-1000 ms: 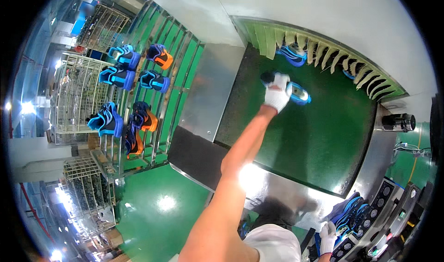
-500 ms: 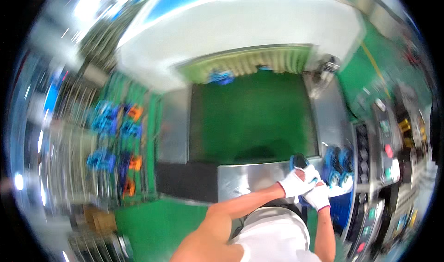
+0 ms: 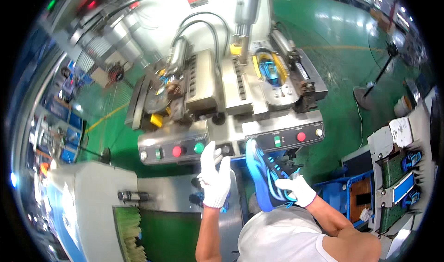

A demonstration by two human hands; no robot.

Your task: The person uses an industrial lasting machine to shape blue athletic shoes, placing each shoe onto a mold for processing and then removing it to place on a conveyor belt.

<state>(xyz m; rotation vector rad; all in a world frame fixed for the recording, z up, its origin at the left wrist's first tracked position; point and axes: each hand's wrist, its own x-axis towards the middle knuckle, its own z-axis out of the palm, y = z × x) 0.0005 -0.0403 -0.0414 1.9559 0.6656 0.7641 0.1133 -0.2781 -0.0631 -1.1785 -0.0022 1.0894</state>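
Note:
My right hand, in a white glove, grips a blue and black sports shoe near its heel end. The shoe's toe points away from me, toward the front of a two-station press. My left hand, also gloved, is held upright with nothing in it, thumb and fingers apart. It is nearest the green button on the left control panel; I cannot tell whether it touches. Partly hidden behind that hand, more blue and dark shoes lie on a metal ledge.
Another blue shoe sits in the press's right mould. The right panel has a red button. A green conveyor belt runs at lower left. At right stand a blue bin and a rack with blue shoes.
My view has swung right from the conveyor to the press. The hands, close together before, are now apart: the right holds a shoe, the left is raised without one.

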